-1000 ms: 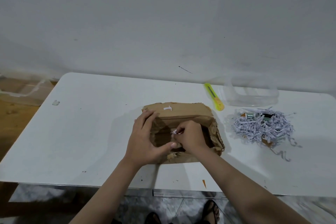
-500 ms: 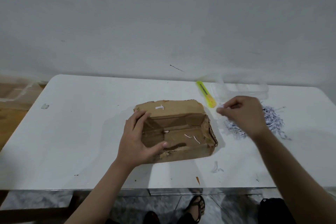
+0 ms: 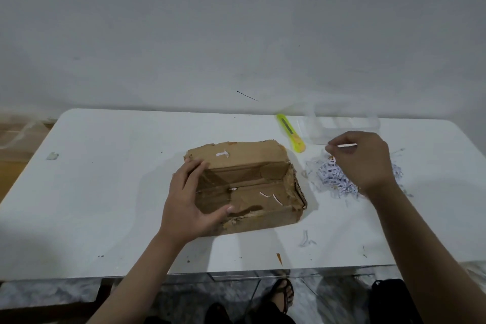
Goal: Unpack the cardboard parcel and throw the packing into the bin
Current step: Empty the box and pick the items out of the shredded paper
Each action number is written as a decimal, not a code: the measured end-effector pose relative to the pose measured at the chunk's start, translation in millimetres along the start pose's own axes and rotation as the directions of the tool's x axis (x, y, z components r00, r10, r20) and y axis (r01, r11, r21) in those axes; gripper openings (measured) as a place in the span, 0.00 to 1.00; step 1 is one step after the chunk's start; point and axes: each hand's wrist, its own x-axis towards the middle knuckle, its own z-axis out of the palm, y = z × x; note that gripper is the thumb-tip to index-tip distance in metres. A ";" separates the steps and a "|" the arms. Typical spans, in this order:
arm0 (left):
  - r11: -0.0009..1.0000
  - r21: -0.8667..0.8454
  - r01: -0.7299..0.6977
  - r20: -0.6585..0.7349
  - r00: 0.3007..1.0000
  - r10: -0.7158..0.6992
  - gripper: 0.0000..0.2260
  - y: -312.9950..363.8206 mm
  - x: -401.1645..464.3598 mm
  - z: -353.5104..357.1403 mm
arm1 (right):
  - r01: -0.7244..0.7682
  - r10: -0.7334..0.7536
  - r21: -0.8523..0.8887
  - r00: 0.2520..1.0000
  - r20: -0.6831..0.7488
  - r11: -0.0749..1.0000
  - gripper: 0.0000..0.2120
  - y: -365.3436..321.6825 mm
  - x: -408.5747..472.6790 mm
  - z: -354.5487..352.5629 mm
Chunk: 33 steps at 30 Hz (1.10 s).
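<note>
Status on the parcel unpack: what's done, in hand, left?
Done: cardboard box open, nearly empty; shredded paper piled on the table. In hand: right hand pinches a paper strip over the pile; left hand steadies the box. Left: stray strips, then binning. No bin visible.

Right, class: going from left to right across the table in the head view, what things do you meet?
Small scrap → left hand → cardboard parcel → yellow cutter → shredded paper pile → right hand.
</note>
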 end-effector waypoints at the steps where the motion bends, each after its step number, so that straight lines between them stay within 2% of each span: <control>1: 1.000 0.002 0.001 0.000 1.000 -0.001 0.42 -0.5 0.0 -0.1 | -0.002 -0.003 0.091 0.998 0.056 0.996 0.04 -11.5 -5.0 3.2; 3: 1.000 0.002 0.006 0.002 1.000 -0.006 0.42 -0.8 -0.2 -0.2 | -0.029 -0.033 0.227 0.964 0.265 0.974 0.07 -33.8 -18.5 17.5; 5: 1.000 0.004 0.008 0.003 1.000 -0.008 0.42 -0.2 -0.3 -0.4 | -0.065 -0.039 0.194 0.871 0.490 0.979 0.06 -45.9 -29.6 42.6; 7: 1.000 0.001 0.008 0.003 1.000 -0.008 0.41 0.4 -0.1 -0.6 | 0.048 0.011 -0.080 0.791 0.611 0.996 0.07 -48.0 -31.7 70.9; 9: 1.000 0.000 0.007 -0.001 1.000 -0.007 0.41 0.1 0.0 -1.0 | 0.237 0.077 -0.368 0.743 0.665 0.899 0.04 -49.0 -31.2 92.1; 11: 1.000 0.000 0.007 -0.001 1.000 -0.007 0.41 -0.5 -0.2 -1.7 | 0.350 0.108 -0.500 0.726 0.679 0.792 0.02 -50.4 -33.4 104.7; 12: 1.000 -0.003 0.006 0.002 1.000 -0.006 0.42 -0.6 -0.4 -2.2 | 0.370 0.099 -0.514 0.730 0.676 0.774 0.05 -49.2 -34.9 109.1; 14: 1.000 -0.027 0.009 0.007 1.000 -0.009 0.44 -0.5 -0.3 -2.6 | 0.367 0.074 -0.497 0.743 0.665 0.786 0.08 -44.4 -38.1 114.7; 16: 0.997 -0.072 0.027 0.004 1.000 -0.027 0.45 -0.5 0.8 -2.8 | 0.320 0.067 -0.453 0.754 0.654 0.832 0.06 -39.3 -39.5 118.9; 19: 0.986 -0.155 0.066 0.001 0.998 -0.066 0.45 -0.7 1.7 -3.8 | 0.149 0.035 -0.212 0.735 0.677 0.966 0.07 -34.2 -39.9 130.9; 21: 0.973 -0.207 0.098 -0.005 0.995 -0.102 0.45 -0.8 1.6 -3.5 | 0.039 -0.013 -0.022 0.723 0.691 0.999 0.11 -33.7 -41.1 133.5; 22: 0.967 -0.226 0.113 -0.006 0.993 -0.118 0.45 -1.0 1.7 -2.9 | 0.033 -0.041 0.026 0.736 0.676 0.999 0.12 -33.1 -41.1 132.8; 25: 0.959 -0.249 0.134 -0.003 0.990 -0.139 0.46 -1.4 1.5 -1.6 | 0.120 -0.103 0.016 0.773 0.626 0.993 0.12 -30.5 -38.0 129.9; 31: 0.956 -0.259 0.139 0.003 0.990 -0.144 0.46 0.6 0.6 -1.7 | 0.273 -0.198 0.008 0.680 0.706 0.962 0.14 -37.0 -41.1 141.8; 33: 0.956 -0.257 0.140 -0.001 0.989 -0.145 0.46 0.8 0.7 -1.7 | 0.279 -0.210 0.013 0.691 0.692 0.960 0.13 -37.7 -40.3 143.4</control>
